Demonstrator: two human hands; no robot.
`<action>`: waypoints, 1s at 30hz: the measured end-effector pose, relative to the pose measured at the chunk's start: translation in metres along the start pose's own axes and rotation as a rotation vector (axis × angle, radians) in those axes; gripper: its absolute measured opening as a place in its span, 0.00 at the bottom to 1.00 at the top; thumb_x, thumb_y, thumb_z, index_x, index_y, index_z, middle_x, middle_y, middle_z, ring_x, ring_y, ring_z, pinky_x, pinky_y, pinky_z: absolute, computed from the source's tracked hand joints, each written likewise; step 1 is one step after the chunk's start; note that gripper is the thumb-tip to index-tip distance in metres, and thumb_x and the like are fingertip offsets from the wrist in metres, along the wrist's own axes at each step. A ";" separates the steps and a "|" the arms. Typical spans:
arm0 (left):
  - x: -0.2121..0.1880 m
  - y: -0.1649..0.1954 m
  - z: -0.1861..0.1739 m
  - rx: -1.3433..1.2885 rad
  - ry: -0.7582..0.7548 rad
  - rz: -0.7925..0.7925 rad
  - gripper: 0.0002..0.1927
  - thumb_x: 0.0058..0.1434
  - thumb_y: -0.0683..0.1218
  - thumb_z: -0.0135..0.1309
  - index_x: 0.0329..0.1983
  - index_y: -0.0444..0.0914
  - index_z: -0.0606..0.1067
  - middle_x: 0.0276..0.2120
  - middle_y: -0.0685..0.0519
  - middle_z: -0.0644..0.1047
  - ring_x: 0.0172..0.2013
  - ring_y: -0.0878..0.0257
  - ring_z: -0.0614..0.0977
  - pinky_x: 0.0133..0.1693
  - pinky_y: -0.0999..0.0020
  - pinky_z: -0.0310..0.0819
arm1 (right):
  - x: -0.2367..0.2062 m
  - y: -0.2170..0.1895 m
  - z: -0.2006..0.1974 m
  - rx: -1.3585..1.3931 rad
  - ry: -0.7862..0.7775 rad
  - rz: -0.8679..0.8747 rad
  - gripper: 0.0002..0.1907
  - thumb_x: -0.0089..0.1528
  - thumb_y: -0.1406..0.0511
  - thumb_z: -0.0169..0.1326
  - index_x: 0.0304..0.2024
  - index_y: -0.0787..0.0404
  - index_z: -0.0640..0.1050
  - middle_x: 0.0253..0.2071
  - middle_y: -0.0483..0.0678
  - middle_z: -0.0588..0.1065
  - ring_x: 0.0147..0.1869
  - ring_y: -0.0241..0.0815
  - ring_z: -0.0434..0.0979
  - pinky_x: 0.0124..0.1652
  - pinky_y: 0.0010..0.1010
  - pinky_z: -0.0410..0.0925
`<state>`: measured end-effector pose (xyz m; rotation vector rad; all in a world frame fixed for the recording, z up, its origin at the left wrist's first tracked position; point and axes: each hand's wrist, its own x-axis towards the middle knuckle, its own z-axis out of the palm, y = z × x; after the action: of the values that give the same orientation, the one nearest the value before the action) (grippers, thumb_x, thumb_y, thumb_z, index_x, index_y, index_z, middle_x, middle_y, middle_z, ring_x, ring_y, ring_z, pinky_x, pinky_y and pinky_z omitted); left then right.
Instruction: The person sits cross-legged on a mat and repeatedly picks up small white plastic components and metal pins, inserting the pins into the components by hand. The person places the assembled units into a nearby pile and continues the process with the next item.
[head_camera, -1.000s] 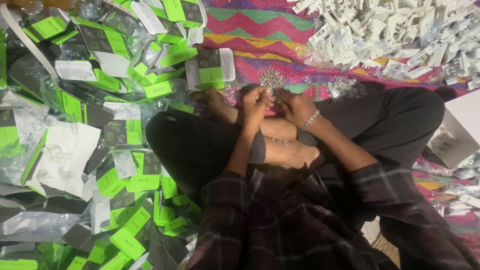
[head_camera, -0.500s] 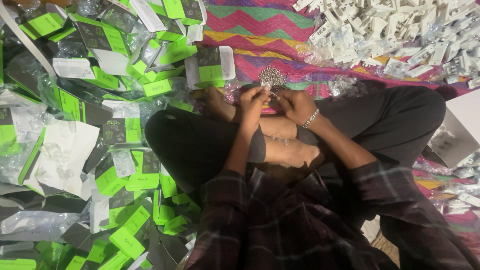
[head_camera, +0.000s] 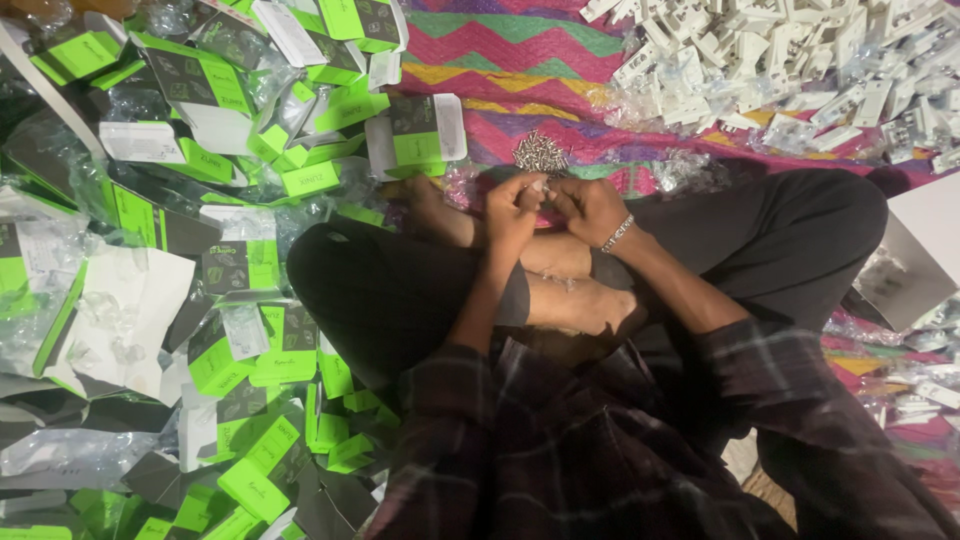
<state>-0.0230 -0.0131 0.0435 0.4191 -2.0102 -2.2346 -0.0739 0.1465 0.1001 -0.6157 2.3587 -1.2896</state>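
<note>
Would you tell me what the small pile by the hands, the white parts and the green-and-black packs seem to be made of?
Pile of small pieces: probably metal, since it is silvery and glints.
White parts: likely moulded plastic, matte and blocky.
Green-and-black packs: look like printed card, flat with creases; some lie in clear crinkled film.
</note>
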 end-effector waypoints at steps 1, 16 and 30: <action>-0.002 -0.001 0.000 0.019 -0.014 0.010 0.12 0.66 0.36 0.49 0.48 0.29 0.80 0.34 0.53 0.82 0.31 0.70 0.78 0.36 0.75 0.74 | 0.002 0.005 0.002 -0.006 0.011 -0.014 0.07 0.65 0.68 0.54 0.39 0.66 0.80 0.31 0.61 0.78 0.31 0.56 0.80 0.31 0.41 0.68; 0.000 0.016 0.007 -0.245 -0.015 -0.072 0.22 0.60 0.40 0.60 0.56 0.36 0.67 0.42 0.50 0.80 0.44 0.66 0.81 0.44 0.73 0.78 | 0.013 0.016 0.004 0.830 -0.129 0.092 0.12 0.63 0.64 0.62 0.48 0.62 0.81 0.42 0.42 0.79 0.42 0.27 0.77 0.41 0.22 0.71; -0.001 0.003 0.009 -0.262 -0.101 -0.187 0.08 0.73 0.44 0.50 0.40 0.35 0.75 0.26 0.57 0.73 0.27 0.72 0.72 0.29 0.73 0.65 | 0.008 -0.002 0.022 1.156 0.125 0.366 0.09 0.68 0.67 0.55 0.34 0.65 0.81 0.29 0.47 0.78 0.29 0.35 0.75 0.30 0.27 0.68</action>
<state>-0.0244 -0.0043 0.0475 0.4919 -1.7501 -2.6384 -0.0686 0.1259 0.0898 0.2513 1.2921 -2.1508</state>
